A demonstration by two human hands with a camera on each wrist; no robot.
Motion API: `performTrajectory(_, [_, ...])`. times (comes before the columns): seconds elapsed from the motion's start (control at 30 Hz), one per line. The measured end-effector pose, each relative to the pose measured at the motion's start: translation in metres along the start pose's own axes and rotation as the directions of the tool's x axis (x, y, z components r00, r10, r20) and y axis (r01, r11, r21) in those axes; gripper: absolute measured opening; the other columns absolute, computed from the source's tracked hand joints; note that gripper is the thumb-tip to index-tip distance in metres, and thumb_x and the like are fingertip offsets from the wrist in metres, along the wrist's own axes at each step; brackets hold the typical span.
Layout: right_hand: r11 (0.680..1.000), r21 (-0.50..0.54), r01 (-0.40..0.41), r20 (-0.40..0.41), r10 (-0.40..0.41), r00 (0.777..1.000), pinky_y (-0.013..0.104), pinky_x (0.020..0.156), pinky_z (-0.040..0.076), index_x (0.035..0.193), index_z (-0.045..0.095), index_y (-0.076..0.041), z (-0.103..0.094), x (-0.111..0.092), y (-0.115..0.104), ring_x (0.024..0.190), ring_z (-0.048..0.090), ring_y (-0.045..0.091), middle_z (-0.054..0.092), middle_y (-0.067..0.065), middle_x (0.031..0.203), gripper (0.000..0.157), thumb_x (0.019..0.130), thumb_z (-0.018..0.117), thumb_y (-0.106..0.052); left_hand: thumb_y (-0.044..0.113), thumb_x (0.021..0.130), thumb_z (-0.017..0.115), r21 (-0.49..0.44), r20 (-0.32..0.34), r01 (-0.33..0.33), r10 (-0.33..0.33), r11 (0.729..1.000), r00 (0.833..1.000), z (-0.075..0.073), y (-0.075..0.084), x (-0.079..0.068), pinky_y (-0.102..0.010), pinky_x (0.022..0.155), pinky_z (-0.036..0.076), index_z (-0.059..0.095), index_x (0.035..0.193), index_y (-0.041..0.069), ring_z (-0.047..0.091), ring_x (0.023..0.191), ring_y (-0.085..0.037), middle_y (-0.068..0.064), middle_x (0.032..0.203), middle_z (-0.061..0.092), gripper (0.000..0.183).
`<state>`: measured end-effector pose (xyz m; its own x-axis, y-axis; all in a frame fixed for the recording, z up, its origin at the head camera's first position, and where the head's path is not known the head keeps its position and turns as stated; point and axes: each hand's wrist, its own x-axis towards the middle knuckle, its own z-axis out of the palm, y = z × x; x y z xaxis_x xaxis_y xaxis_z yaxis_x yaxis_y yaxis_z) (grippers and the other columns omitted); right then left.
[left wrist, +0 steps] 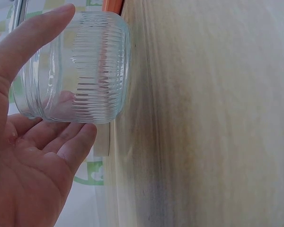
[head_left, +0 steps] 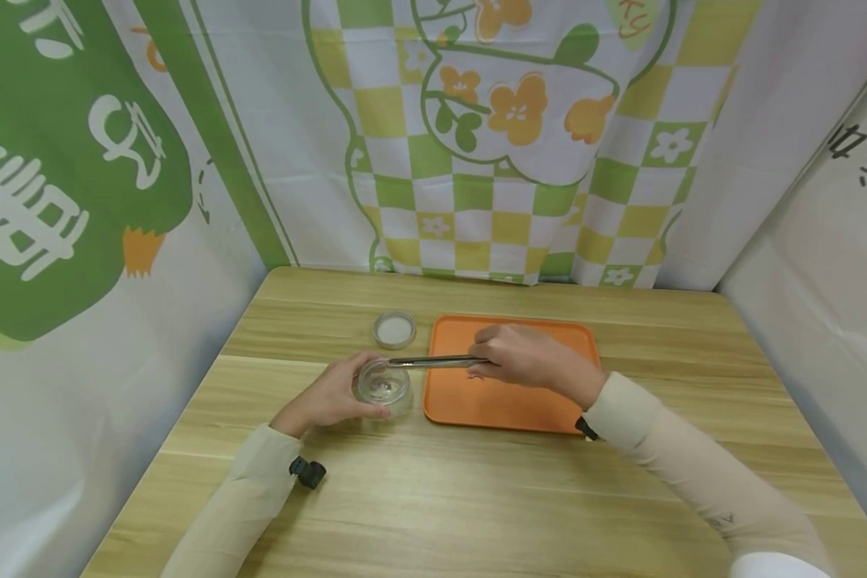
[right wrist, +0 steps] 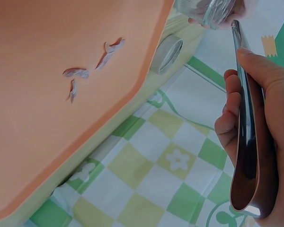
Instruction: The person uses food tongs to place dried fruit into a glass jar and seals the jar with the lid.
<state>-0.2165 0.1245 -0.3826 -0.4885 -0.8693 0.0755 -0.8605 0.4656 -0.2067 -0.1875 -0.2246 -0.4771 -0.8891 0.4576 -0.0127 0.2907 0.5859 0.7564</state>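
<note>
The bench [head_left: 433, 498] spans the scene, with an orange tray [head_left: 520, 413] lying flat on it. The right forearm slants in from the lower right across the tray's near right corner; the right hand [head_left: 516, 357], knuckles up, grasps metal tongs [head_left: 433, 362] pointing left, thumb along one arm, fingers against the other. The left forearm angles up from the lower left, its hand [head_left: 332, 393] grasping an upright glass jar [head_left: 383, 387] left of the tray, thumb on the near side, fingers opposite. The tongs' tips reach the jar's rim; whether they pinch anything I cannot tell. Beyond the jar sits a round lid [head_left: 394, 330]. Small whitish-and-red pieces [right wrist: 75, 73] lie on the tray.
</note>
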Motion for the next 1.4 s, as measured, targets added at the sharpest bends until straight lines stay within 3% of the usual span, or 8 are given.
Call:
performTrajectory(0.27, [0.998, -0.053, 0.03, 0.006, -0.03, 1.0, 0.02, 0.06, 0.044, 0.091, 0.073, -0.012, 0.003, 0.007, -0.002, 0.064, 0.047, 0.002, 0.06, -0.002, 0.081, 0.019, 0.105, 0.067, -0.023, 0.035, 0.08, 0.095, -0.009, 0.002, -0.005, 0.005, 1.0, 1.0, -0.001, 0.002, 0.001, -0.058, 0.11, 0.05, 0.048, 0.154, 0.01, 0.063, 0.129, -0.033, -0.013, 0.141, 0.065, 0.091])
performTrajectory(0.8, [0.999, -0.049, 0.024, -0.01, -0.025, 1.0, 0.018, 0.058, 0.042, 0.089, 0.071, -0.013, 0.008, 0.008, 0.0, 0.062, 0.045, 0.002, 0.057, -0.003, 0.077, 0.02, 0.104, 0.069, -0.025, 0.035, 0.08, 0.095, -0.002, 0.002, 0.0, 0.0, 1.0, 1.0, -0.003, 0.003, 0.0, -0.058, 0.112, 0.049, 0.046, 0.155, 0.006, 0.062, 0.132, -0.035, -0.014, 0.142, 0.065, 0.094])
performTrajectory(1.07, [1.0, -0.009, -0.015, -0.013, 0.014, 1.0, 0.019, 0.059, 0.044, 0.09, 0.071, -0.013, 0.001, -0.001, 0.005, 0.062, 0.046, 0.002, 0.056, -0.003, 0.078, 0.018, 0.102, 0.072, -0.026, 0.036, 0.08, 0.095, -0.003, 0.003, 0.005, -0.005, 1.0, 1.0, -0.001, 0.002, 0.0, -0.058, 0.112, 0.048, 0.047, 0.154, 0.011, 0.062, 0.132, -0.035, -0.014, 0.141, 0.065, 0.091])
performTrajectory(1.4, [0.995, -0.103, -0.009, -0.088, 0.0, 0.996, 0.02, 0.057, 0.043, 0.086, 0.069, -0.013, -0.006, -0.024, 0.018, 0.063, 0.046, 0.004, 0.058, -0.002, 0.078, 0.02, 0.099, 0.075, -0.027, 0.035, 0.079, 0.095, 0.002, -0.003, 0.011, -0.011, 1.0, 1.0, -0.001, 0.002, 0.0, -0.058, 0.112, 0.048, 0.048, 0.154, 0.009, 0.061, 0.132, -0.035, -0.015, 0.142, 0.065, 0.092])
